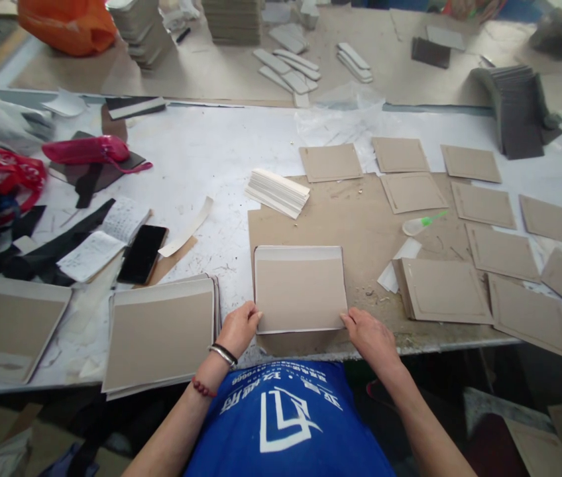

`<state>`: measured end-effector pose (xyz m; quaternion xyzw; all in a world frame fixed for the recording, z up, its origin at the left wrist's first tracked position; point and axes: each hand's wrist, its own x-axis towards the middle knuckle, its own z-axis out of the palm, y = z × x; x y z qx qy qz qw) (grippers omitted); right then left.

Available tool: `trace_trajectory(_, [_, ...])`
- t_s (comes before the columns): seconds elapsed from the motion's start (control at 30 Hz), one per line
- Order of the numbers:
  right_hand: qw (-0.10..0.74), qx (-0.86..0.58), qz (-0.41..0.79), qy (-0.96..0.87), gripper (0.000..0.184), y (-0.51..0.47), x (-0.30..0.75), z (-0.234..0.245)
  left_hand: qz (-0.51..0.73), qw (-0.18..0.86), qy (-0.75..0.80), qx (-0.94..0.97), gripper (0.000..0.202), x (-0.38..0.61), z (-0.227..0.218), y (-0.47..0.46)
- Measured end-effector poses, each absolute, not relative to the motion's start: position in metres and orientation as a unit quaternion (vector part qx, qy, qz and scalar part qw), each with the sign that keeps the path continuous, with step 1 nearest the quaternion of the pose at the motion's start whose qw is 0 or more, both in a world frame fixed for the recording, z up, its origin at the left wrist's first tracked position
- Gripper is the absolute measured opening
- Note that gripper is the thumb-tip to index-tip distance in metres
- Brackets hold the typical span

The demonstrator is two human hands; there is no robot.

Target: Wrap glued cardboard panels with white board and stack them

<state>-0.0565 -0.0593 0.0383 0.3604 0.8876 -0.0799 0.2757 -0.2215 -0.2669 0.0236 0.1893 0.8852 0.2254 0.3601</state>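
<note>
A grey-brown card panel with a white border [299,288] lies flat at the near edge of the table on a brown board [360,228]. My left hand [238,327] pinches its near left corner, fingers closed on the edge. My right hand [368,334] grips its near right corner. A stack of white strips [277,191] sits just beyond the panel. To the left lies a pile of similar bordered panels [162,334].
Several brown card rectangles [490,248] are spread out to the right, with a small glue bottle [423,223] among them. A black phone [142,254], notepaper, black strips and a pink pouch [87,150] lie at left. Stacks of grey card stand at the back.
</note>
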Motion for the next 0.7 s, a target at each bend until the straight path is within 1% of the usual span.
trace_trajectory(0.5, [0.280, 0.370, -0.091, 0.881, 0.031, -0.0608, -0.0593, 0.0431, 0.204, 0.374, 0.879, 0.216, 0.018, -0.2256, 0.0213, -0.2665])
trace_trajectory(0.7, [0.275, 0.364, -0.089, 0.885, 0.032, -0.0610, -0.0583, 0.0432, 0.217, 0.371, 0.878, 0.210, 0.019, -0.2247, 0.0227, -0.2675])
